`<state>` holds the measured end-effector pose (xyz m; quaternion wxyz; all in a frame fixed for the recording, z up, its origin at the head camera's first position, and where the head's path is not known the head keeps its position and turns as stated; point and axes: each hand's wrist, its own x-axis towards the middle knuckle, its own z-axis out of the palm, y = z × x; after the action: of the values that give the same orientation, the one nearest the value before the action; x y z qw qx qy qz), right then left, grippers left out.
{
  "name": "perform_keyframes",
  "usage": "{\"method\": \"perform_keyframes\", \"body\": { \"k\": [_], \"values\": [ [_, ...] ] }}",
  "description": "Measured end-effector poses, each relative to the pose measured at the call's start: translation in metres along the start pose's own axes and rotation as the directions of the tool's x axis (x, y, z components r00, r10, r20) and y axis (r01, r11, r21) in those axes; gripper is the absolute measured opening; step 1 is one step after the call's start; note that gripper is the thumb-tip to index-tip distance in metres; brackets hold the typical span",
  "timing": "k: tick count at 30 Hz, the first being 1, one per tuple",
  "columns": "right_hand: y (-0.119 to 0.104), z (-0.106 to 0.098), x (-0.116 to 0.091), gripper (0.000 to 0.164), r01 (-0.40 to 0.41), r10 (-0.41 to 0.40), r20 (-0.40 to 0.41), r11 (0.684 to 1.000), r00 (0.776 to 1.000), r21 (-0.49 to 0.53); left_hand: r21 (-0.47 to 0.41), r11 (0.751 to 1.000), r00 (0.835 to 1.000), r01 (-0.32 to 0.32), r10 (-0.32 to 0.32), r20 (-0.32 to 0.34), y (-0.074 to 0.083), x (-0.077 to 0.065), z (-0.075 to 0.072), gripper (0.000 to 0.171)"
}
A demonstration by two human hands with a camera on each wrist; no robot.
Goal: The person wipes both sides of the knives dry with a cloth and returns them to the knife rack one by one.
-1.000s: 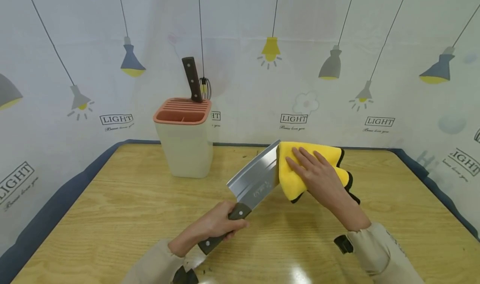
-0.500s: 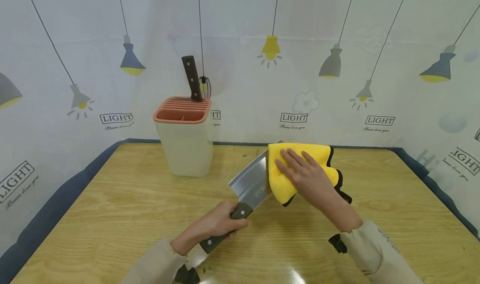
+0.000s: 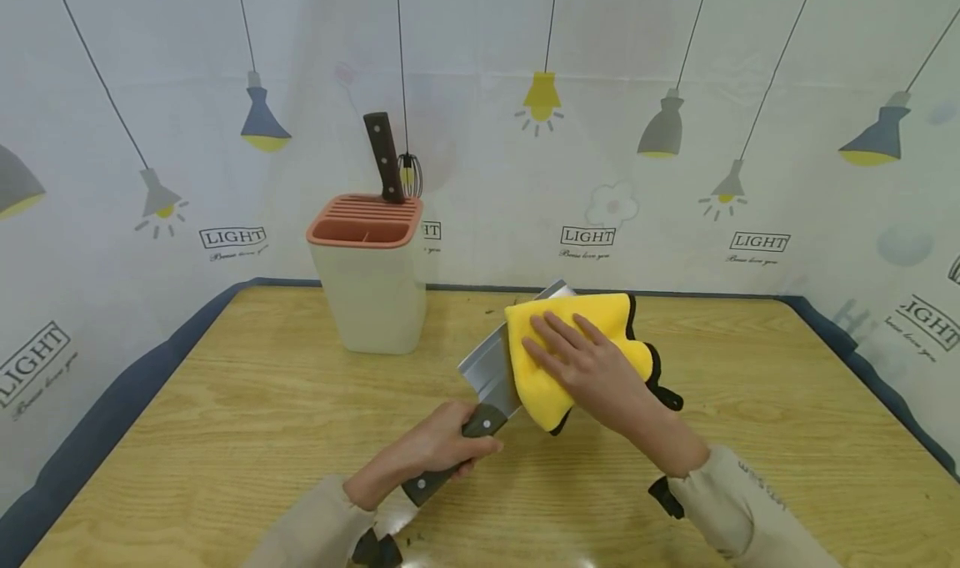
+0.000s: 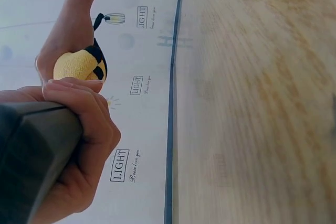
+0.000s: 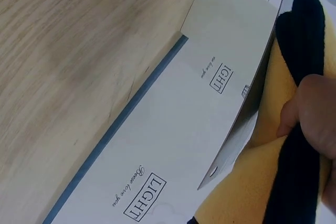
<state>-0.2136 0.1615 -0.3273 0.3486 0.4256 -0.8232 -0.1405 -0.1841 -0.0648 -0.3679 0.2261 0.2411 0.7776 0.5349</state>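
Note:
My left hand (image 3: 438,444) grips the dark, riveted handle (image 3: 483,420) of a cleaver. The wide steel blade (image 3: 486,366) points up and away to the right, held above the table. Over most of the blade lies a yellow cloth (image 3: 543,389) with black edging, leaving the blade's far corner and the part near the handle in sight. My right hand (image 3: 588,376) holds this cloth against the blade, fingers stretched over its top. In the right wrist view the thumb (image 5: 315,114) presses into the cloth's folds, and the blade (image 5: 239,132) shows beside it.
A pale knife block (image 3: 375,301) with a pink slotted top (image 3: 367,211) stands at the table's back left. One dark-handled knife (image 3: 384,158) sits upright in it. The wooden table (image 3: 225,401) ends at a patterned wall cloth (image 3: 480,176) behind.
My right hand has slid the yellow cloth along the blade, leftward and nearer the handle. The blade's far corner now shows past the cloth. My left hand has barely moved.

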Motion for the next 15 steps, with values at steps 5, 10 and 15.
{"method": "perform_keyframes", "body": {
  "k": [5, 10, 15],
  "values": [
    [-0.006, -0.002, 0.002, 0.055, 0.050, -0.050, -0.003, 0.999, 0.999, 0.004, -0.007, 1.000, 1.000, 0.021, -0.021, -0.010, 0.000, 0.001, 0.001, 0.013],
    [-0.011, -0.003, 0.003, 0.056, 0.104, -0.103, -0.019, 0.994, 0.994, 0.026, 0.016, 0.999, 0.999, 0.034, -0.034, -0.016, 0.002, 0.001, 0.001, 0.015],
    [-0.014, -0.002, 0.006, 0.056, 0.154, -0.152, -0.046, 0.987, 0.987, 0.042, 0.029, 0.999, 1.000, 0.028, -0.028, -0.005, 0.003, 0.001, 0.000, 0.013]
  ]
}}
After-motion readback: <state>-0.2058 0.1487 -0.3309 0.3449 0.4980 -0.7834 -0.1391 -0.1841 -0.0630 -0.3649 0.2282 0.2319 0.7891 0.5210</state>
